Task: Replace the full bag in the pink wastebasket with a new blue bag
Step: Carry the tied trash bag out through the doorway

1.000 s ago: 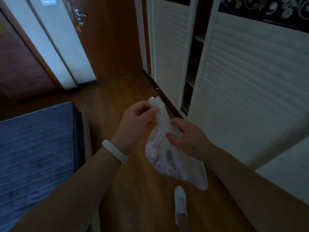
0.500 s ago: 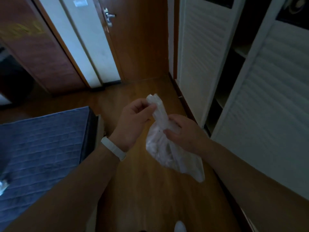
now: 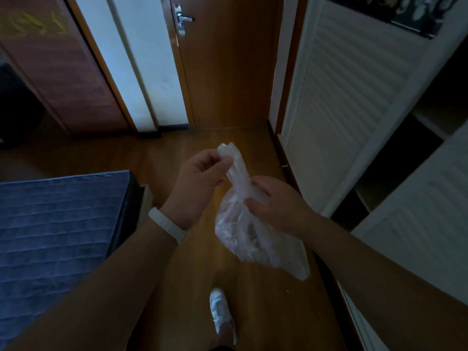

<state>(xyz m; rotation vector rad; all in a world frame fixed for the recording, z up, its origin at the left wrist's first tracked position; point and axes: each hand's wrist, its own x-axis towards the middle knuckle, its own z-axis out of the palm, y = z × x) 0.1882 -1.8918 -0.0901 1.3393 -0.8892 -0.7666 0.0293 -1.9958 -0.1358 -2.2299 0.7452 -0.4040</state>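
Observation:
A full, translucent white bag (image 3: 250, 239) hangs in front of me above the wooden floor, its neck gathered into a twisted strip. My left hand (image 3: 200, 183), with a white band on its wrist, pinches the top end of that strip. My right hand (image 3: 276, 203) grips the neck lower down, just above the bulging part. The pink wastebasket and the blue bag are not in view.
A bed with a blue quilted cover (image 3: 55, 229) fills the left side. White louvred wardrobe doors (image 3: 342, 97) line the right, one gap standing open. A wooden door with a metal handle (image 3: 183, 20) is ahead. My white shoe (image 3: 220, 312) steps on the floor below.
The view has swung left and forward along the floor toward the door. Both hands keep the same hold on the bag's neck.

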